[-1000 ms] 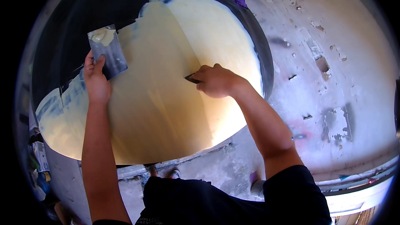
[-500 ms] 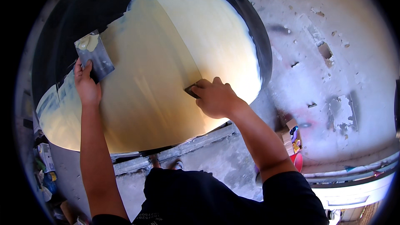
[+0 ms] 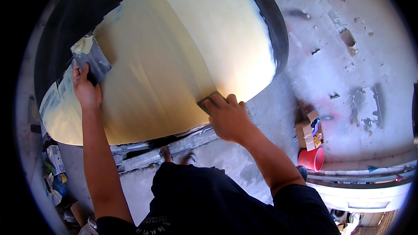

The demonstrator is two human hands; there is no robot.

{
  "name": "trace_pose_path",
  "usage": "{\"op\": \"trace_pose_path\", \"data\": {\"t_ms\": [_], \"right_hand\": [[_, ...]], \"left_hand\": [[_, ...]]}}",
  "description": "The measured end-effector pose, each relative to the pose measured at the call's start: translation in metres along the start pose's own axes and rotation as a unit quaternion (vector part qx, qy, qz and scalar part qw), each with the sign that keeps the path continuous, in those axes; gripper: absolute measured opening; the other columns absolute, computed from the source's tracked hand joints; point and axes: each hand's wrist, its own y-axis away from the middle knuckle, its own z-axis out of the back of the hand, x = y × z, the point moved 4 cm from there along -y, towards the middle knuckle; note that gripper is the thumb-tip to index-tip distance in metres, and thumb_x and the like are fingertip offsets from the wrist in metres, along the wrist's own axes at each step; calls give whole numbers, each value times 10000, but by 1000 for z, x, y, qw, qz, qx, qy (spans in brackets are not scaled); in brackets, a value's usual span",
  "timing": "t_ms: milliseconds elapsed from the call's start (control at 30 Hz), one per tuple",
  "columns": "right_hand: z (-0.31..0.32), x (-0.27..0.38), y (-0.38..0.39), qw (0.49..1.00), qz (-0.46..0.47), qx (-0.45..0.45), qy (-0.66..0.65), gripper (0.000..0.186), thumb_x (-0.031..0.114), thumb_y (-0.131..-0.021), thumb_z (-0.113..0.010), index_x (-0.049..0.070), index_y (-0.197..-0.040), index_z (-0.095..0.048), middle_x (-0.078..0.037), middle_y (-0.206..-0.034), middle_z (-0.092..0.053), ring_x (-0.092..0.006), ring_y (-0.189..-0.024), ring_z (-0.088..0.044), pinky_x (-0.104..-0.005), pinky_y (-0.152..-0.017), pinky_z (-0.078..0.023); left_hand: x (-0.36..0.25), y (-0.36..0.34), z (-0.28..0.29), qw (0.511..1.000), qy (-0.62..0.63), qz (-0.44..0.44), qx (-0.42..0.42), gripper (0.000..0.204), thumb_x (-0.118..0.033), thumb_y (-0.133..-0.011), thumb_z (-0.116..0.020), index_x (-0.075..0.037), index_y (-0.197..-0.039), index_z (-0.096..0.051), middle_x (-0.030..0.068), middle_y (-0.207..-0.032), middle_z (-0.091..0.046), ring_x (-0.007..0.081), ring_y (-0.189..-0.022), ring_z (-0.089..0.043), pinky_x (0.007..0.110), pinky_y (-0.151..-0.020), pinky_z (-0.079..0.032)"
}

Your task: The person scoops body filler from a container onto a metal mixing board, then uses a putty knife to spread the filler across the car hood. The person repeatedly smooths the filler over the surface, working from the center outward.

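Two hands work on a large curved panel (image 3: pixel 174 61) coated in pale yellow filler, its dark edge showing along the top and right. The left hand (image 3: pixel 86 90) is closed around the lower end of a flat metal board (image 3: pixel 92 58), held against the left part of the panel; a dab of yellow filler sits on the board's upper corner. The right hand (image 3: pixel 228 117) presses down on a small spreader blade (image 3: pixel 208 101), fingers curled over it, at the lower right part of the yellow surface, near the panel's bottom edge. The two hands are well apart, one on each side of the panel. Below the panel runs a grey metal rail (image 3: pixel 174 146). On the stained concrete floor (image 3: pixel 348 61) to the right stand a red cup (image 3: pixel 311 159) and, just beside it, a small open cardboard box (image 3: pixel 307 132).
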Motion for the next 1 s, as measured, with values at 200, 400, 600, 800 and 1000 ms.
{"op": "trace_pose_path", "data": {"t_ms": [200, 400, 600, 800, 1000], "right_hand": [[-23, 2, 28, 998, -3, -61, -5, 460, 177, -772, -600, 109, -1207, -468, -82, -1206, -455, -342, -938, -488, -483, -694, -460], [-46, 2, 48, 996, -14, -83, -10, 492, 188, -773, -609, 115, -1233, -449, -83, -1263, -427, -372, -1022, -459, -498, -735, -443], [-61, 3, 61, 997, -27, -71, -25, 515, 191, -783, -600, 117, -1263, -428, -82, -1319, -384, -393, -1085, -417, -513, -777, -423], [-74, 4, 75, 995, -52, -75, -30, 493, 185, -799, -586, 127, -1266, -440, -74, -1337, -376, -397, -1113, -398, -518, -800, -412], [-37, 10, 102, 974, -35, -144, -172, 479, 179, -805, -605, 110, -1264, -490, -96, -1317, -411, -368, -1129, -407, -484, -882, -405]], "left_hand": [[2, 6, 7, 1000, -15, 7, 10, 206, -24, -887, -492, -38, -1091, -513, 65, -1054, -600, 169, -960, -565, 310, -891, -429], [2, 17, 1, 1000, -12, 11, 2, 177, -32, -892, -486, -40, -1065, -524, 63, -1031, -602, 171, -948, -573, 312, -882, -430], [2, 22, 6, 999, -4, 28, 41, 172, -38, -896, -486, -42, -1063, -528, 62, -1027, -604, 165, -935, -571, 309, -884, -424], [1, 31, 1, 999, -9, 42, 33, 191, -43, -898, -486, -40, -1085, -521, 58, -1041, -593, 165, -949, -558, 312, -880, -422], [-2, 102, -19, 979, -194, 34, 51, 320, -61, -899, -497, -31, -1217, -475, 61, -1101, -563, 154, -1013, -520, 320, -915, -402]]}}
